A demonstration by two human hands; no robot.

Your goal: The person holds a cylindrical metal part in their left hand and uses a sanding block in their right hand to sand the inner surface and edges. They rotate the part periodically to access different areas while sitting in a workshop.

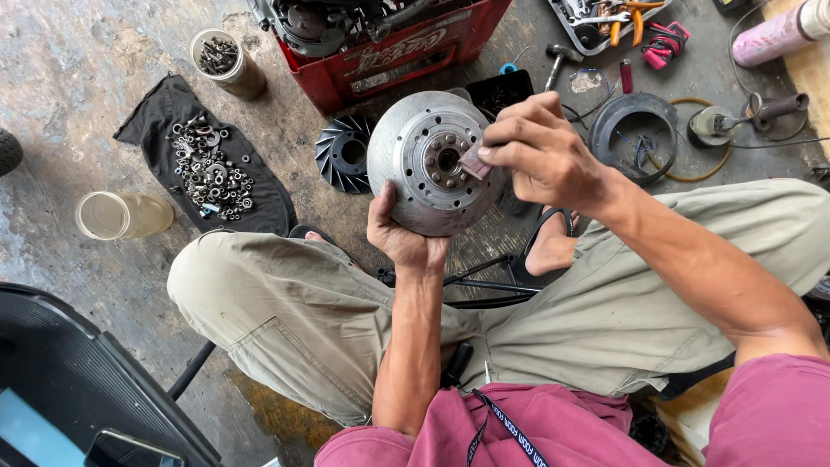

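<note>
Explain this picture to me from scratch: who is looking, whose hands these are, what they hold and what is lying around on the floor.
The one picture comes from a camera worn on a person's head, looking down at their own lap and hands. There is no machine at work, only two bare hands. The left hand cups a round grey metal rotor from below, holding it upright. The right hand presses a small grey abrasive pad against the rotor's hub.

On the concrete floor lie a black cloth covered with nuts and washers, a can of bolts, a clear plastic cup, a black fan wheel, a red crate with engine parts, a hammer and a tray of pliers.
</note>
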